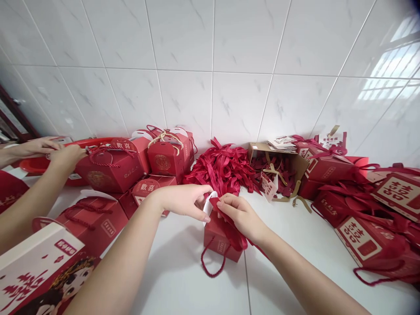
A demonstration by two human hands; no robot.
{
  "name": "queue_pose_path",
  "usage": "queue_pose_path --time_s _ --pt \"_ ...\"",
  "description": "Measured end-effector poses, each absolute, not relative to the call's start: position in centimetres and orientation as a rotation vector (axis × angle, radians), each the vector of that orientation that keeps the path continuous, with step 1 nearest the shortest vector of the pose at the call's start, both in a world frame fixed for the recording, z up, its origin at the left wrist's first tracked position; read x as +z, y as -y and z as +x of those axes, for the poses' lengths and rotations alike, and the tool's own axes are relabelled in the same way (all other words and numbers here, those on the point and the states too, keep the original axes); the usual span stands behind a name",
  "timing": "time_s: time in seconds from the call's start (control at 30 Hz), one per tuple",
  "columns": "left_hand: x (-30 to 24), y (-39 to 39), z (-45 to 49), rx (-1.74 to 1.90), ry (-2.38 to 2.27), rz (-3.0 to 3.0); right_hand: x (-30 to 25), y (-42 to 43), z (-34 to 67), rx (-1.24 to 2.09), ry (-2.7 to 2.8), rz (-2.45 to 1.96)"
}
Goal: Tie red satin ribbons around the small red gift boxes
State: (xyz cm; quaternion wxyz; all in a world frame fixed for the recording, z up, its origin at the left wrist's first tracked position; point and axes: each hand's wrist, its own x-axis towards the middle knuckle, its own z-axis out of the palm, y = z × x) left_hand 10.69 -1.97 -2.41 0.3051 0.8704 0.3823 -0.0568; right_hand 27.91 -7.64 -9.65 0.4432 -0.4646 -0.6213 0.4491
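One small red box point(217, 239) stands at the centre of a white surface point(183, 280), its right side partly covered by ribbon. One cord loop point(213, 274) hangs from its near side, and one white flap point(208, 204) stands up at its top. The wearer's left hand point(188, 203) curls its thumb and fingers around the flap's edge; some fingertips are hidden, so I cannot tell whether they pinch it. The right hand point(241, 216) grips a red ribbon point(235, 236) between thumb and fingers. Both forearms are cut off at the near edge.

Beyond the box lies one heap point(223, 168) of red ribbons, too tangled to count. To its right is one open carton point(300, 164), its contents partly shadowed, with a stack of cards point(282, 143) on top.

On the far left, two hands point(67, 156) of another person reach over one red basin point(93, 141), mostly hidden by boxes. At least six red boxes point(106, 173) crowd the left; one printed box point(39, 267) is cut off near left. At least three ribboned boxes point(383, 258) overlap on the right, some cropped.
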Motion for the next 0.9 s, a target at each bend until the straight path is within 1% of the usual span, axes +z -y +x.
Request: queue_pose_path --time_s 0.17,0.3,0.4,0.47,0.53,0.63,0.73,0.83,0.9 --pt "-2.1 2.1 10.4 -0.187 -0.998 2.218 -9.7 7.5 27.7 1.153 1.566 -1.169" --pt "-2.1 2.0 10.4 -0.057 -0.947 2.180 -9.8 7.3 27.6 1.189 1.565 -1.170" --pt "-2.4 1.9 10.9 0.034 -0.943 2.251 -9.9 7.1 27.4 1.113 1.579 -1.172" --pt "-2.5 1.8 10.9 0.023 -0.987 2.273 -9.8 7.1 27.6 1.013 1.566 -1.187" --pt "-2.7 1.4 10.5 -0.042 -1.153 2.282 -9.2 7.2 28.0 0.907 1.541 -1.196" --pt "-3.0 0.4 9.2 -0.133 -1.674 2.289 -7.4 7.7 29.6 0.746 1.511 -1.193" --pt "-3.0 -0.3 8.0 -0.080 -1.973 2.317 -5.7 8.9 31.9 0.631 1.513 -1.268" --pt "-2.7 -0.1 8.1 0.077 -1.894 2.360 -5.6 10.1 34.2 0.585 1.632 -1.456" --pt "-2.6 0.3 8.9 0.145 -1.592 2.324 -6.5 10.5 35.3 0.636 1.732 -1.584"
